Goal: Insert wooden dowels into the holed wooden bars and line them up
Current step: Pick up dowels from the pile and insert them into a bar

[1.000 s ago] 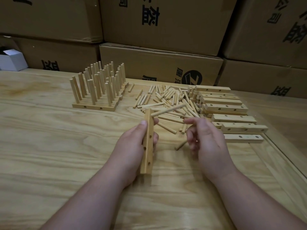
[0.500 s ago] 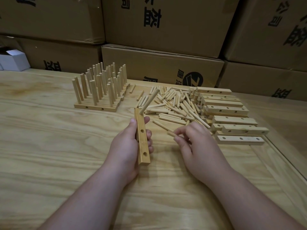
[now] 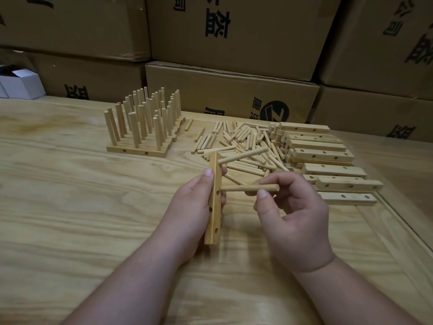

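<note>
Left hand (image 3: pixel 199 207) wrapped round a holed bar (image 3: pixel 213 200), thumb up along the near face, fingers curled behind; bar held roughly upright above the table (image 3: pixel 70 207), tilted slightly. Right hand (image 3: pixel 288 212) pinching a dowel (image 3: pixel 249 188) between thumb and forefinger, remaining fingers loosely curled beneath. Dowel lying nearly level, its left tip right at one of the bar's upper holes (seated or only touching, cannot tell). Hands close together, joined only through bar and dowel.

One inserted dowel (image 3: pixel 243 155) already sticking out of the bar's top end, angled up to the right. Three open holes visible on the bar's facing side below it, plus the one met by the held dowel.

Pale, unfinished wood throughout: bar square-edged and slim, dowels round, smooth, cut flat at the ends.

Behind, at left, a finished block (image 3: pixel 143 127) of bars laid side by side with dowels standing upright in rows (too crowded to count surely, well over twenty pegs). In the middle, a loose heap of dowels (image 3: pixel 241 144), dozens, lying every way. At right, a stack of empty bars (image 3: pixel 325 156), about eight showing, some overlapping. Cardboard boxes (image 3: pixel 234 95) piled along the back; a small white box (image 3: pixel 22 84) at far left.
</note>
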The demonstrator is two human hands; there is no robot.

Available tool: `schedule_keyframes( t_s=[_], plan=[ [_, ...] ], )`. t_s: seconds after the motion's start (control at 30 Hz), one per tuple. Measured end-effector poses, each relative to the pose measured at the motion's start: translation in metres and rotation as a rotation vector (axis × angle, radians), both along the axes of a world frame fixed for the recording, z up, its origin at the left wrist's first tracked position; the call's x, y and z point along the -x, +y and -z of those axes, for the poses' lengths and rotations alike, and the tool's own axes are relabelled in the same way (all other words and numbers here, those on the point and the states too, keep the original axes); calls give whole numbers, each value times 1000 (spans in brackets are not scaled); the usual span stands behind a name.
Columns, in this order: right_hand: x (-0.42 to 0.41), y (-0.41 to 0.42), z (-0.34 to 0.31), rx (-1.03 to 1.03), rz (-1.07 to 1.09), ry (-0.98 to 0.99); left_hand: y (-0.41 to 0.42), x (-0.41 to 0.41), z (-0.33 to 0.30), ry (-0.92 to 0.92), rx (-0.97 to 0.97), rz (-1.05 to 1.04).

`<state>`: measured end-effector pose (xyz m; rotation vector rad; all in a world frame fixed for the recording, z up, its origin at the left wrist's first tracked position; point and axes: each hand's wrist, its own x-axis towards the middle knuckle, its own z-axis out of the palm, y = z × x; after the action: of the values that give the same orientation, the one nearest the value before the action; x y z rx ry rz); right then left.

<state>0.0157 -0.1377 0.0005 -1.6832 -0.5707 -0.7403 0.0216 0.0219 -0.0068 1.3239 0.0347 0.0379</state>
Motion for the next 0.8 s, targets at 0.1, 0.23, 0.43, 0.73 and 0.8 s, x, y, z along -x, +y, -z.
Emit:
schedule_keyframes(
  t_s=[0.1, 0.23, 0.43, 0.73, 0.8],
  plan=[
    [1, -1, -1, 21, -23, 9, 0, 0, 2, -10, -17, -3],
    [2, -1, -2, 30, -45, 0, 1, -1, 3, -17, -52, -29],
    [2, -2, 0, 58, -54, 47, 1, -1, 3, -11, -47, -61],
    [-5, -8, 4, 54, -54, 211, 0, 1, -4, 20, 2, -44],
    [-6, -10, 3, 114, -61, 204, 1, 1, -4, 26, -7, -57]
  ],
)
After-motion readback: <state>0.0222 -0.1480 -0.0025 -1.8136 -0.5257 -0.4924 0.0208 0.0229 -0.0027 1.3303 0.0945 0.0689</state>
